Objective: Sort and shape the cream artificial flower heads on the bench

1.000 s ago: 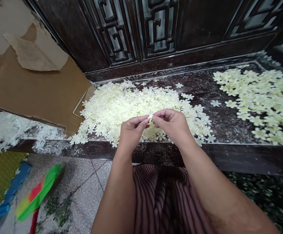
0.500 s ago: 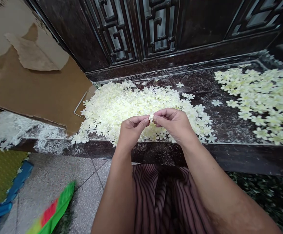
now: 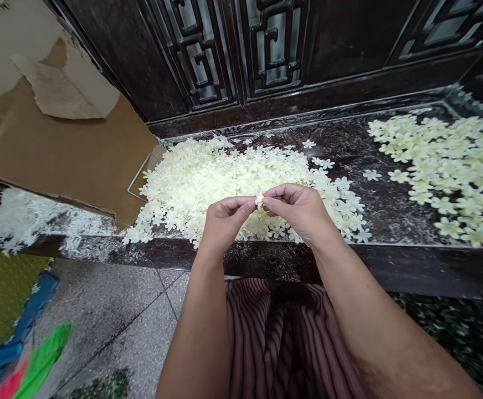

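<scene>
Left hand (image 3: 227, 221) and right hand (image 3: 299, 213) nearly meeting, thumbs and fingertips pinched closed on one small pale flower (image 3: 260, 200), held just above the near side of a big flower pile (image 3: 225, 177) on a dark wooden bench (image 3: 349, 149), cardboard (image 3: 67, 155) at the left.

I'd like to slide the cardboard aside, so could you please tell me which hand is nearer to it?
The left hand is nearer, to the right of the cardboard across part of the flower pile; the right hand is farther right.
</scene>
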`<state>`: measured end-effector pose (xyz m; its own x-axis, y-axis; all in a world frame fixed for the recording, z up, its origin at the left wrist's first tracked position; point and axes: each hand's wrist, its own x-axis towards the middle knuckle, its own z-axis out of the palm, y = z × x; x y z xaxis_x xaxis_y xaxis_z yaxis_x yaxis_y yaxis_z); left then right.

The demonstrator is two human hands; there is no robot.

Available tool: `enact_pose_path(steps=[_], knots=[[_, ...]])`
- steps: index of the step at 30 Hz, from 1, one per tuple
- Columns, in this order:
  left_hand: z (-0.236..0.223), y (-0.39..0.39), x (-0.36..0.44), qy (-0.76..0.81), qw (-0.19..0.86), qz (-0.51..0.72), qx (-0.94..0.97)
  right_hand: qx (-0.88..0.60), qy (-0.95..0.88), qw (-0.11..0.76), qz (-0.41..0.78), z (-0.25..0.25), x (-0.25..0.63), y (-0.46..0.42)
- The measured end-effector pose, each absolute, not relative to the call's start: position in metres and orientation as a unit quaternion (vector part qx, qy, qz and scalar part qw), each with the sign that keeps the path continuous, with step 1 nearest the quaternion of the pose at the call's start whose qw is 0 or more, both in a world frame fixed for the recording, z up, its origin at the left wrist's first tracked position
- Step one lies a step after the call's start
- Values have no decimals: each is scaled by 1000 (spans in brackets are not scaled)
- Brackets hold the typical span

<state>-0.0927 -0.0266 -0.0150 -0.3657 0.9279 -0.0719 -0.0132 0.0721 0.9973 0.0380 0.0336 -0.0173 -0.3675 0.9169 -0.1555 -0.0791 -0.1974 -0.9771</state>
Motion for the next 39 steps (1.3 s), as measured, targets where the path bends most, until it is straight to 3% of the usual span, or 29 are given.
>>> enact_pose_path(steps=[39], knots=[[-13, -28, -93, 609, 407, 560, 386, -403, -498, 375, 670, -16, 40, 34]])
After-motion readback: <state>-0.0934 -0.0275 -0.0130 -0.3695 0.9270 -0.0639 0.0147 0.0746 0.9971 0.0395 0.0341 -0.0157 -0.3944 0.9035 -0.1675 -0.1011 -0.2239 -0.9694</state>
